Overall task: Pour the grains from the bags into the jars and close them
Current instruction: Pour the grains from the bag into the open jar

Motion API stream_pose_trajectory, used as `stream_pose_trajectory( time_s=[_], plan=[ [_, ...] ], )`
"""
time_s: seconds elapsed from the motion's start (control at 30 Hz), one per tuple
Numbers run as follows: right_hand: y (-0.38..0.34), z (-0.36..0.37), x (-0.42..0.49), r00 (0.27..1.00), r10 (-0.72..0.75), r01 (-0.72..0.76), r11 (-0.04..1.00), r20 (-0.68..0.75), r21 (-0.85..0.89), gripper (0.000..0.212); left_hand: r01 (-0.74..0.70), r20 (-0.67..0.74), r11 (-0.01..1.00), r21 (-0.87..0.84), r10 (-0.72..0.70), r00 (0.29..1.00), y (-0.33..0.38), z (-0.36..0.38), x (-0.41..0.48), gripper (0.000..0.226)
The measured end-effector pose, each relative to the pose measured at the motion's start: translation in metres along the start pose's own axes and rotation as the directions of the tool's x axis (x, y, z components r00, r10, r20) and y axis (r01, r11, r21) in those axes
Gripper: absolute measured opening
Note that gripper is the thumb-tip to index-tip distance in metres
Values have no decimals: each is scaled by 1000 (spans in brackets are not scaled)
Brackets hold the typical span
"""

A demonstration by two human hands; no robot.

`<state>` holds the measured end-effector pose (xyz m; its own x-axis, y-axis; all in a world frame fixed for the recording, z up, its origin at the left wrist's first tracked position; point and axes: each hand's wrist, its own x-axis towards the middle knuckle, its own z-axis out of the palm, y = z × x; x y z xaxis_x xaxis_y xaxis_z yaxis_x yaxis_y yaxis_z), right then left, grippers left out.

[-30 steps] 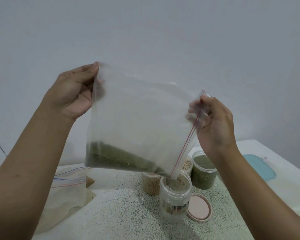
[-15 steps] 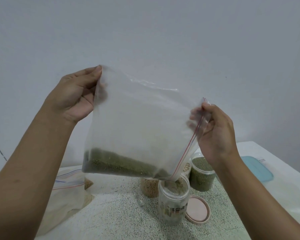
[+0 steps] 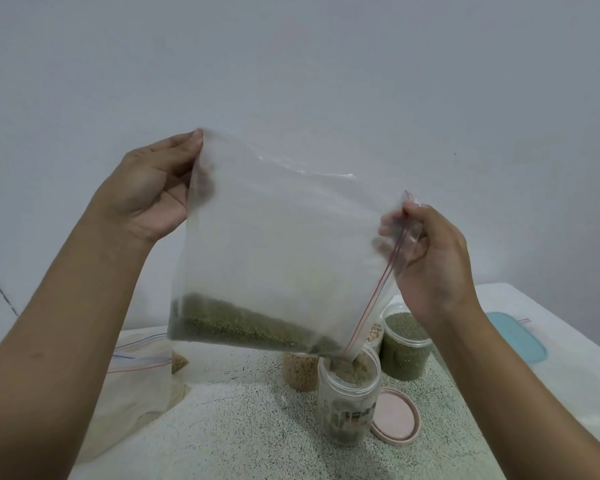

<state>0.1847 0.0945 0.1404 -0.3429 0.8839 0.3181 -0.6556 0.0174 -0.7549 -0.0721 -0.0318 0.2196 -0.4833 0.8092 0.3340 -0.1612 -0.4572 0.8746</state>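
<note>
Your left hand [image 3: 149,195] pinches the upper left corner of the clear zip bag [image 3: 284,237], and your right hand [image 3: 433,258] pinches the top end of its red zip edge, with fingertips showing dimly through the plastic. You hold the bag up above the surface [image 3: 239,427], tilted so the zip edge slopes down to the right. Its lowest corner sits right at the mouth of the open jar [image 3: 349,396]. The green grains [image 3: 243,327] lie in a band along the bag's low side, reaching that corner. The open jar stands upright and some grain shows inside it. A pink lid [image 3: 395,415] lies flat just to its right, touching or nearly so. Farther back stand a jar of brown grains [image 3: 298,372], a jar of pale beans [image 3: 373,336], mostly hidden by the bag, and a jar of green grains [image 3: 404,348]. Slack plastic bags [image 3: 136,375] lie at the left, and a teal lid [image 3: 520,341] lies at the far right.
</note>
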Motion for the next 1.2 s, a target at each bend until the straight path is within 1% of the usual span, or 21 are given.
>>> stream_pose_trajectory(
  time_s=[0.07,0.27,0.43,0.6,1.0,1.1,1.2],
  plan=[
    [0,0,0,1000,6,-6,1000,-3,4,32,5,-3,1000,2,-5,1000,0,0,-1,33],
    [0,2,0,1000,11,-11,1000,0,25,27,10,5,1000,-1,-10,1000,3,0,0,26],
    [-1,3,0,1000,18,-18,999,4,28,19,2,13,1000,6,-2,1000,6,-1,1,29],
    [-2,4,0,999,34,-34,999,31,14,24,-3,10,1000,5,3,1000,6,-2,2,31],
    [1,-1,2,996,89,-91,991,26,100,12,2,14,1000,31,-2,1000,7,2,1,35],
    [1,-2,2,995,92,-94,990,26,106,12,1,18,1000,20,-1,1000,8,3,1,33],
    [0,-4,3,996,93,-94,989,19,111,11,5,13,1000,12,-5,1000,8,4,2,25]
  ],
)
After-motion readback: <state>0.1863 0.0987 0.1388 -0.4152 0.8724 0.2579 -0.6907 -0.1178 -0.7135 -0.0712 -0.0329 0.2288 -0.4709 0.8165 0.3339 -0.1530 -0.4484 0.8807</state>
